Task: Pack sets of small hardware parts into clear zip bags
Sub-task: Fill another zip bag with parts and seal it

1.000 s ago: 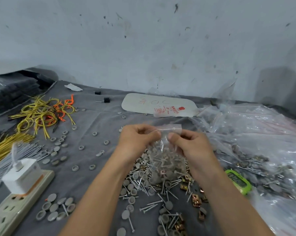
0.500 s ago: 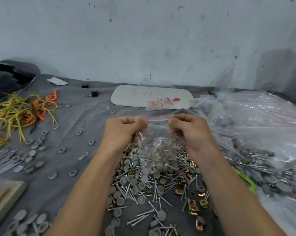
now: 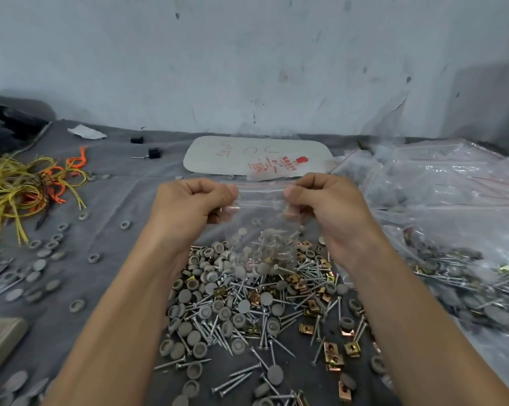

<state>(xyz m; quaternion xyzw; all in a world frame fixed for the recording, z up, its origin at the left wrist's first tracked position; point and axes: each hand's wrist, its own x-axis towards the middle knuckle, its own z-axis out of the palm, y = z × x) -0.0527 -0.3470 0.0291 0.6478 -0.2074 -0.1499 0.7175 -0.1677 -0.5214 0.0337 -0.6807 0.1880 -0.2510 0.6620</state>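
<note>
Both hands hold a small clear zip bag [image 3: 262, 230] up by its top strip, above the middle of the grey cloth [image 3: 124, 194] that covers the table. The left hand [image 3: 188, 206] pinches the left end of the strip between thumb and curled fingers; the right hand [image 3: 326, 206] pinches the right end the same way. The bag hangs straight down between them, and nails and grey caps sit bunched in its lower part. Right under it lies a loose heap of nails [image 3: 247, 326], grey caps and brass-coloured clips [image 3: 332, 353], spreading toward the near edge. Along the right edge rests a pile of clear bags [image 3: 452, 230], some with parts inside. A white card [image 3: 247, 153] with red print lies near the far edge. Yellow and orange wires [image 3: 27, 186] are tangled near the left edge, and stray grey caps [image 3: 54, 247] are scattered just beside them.
</note>
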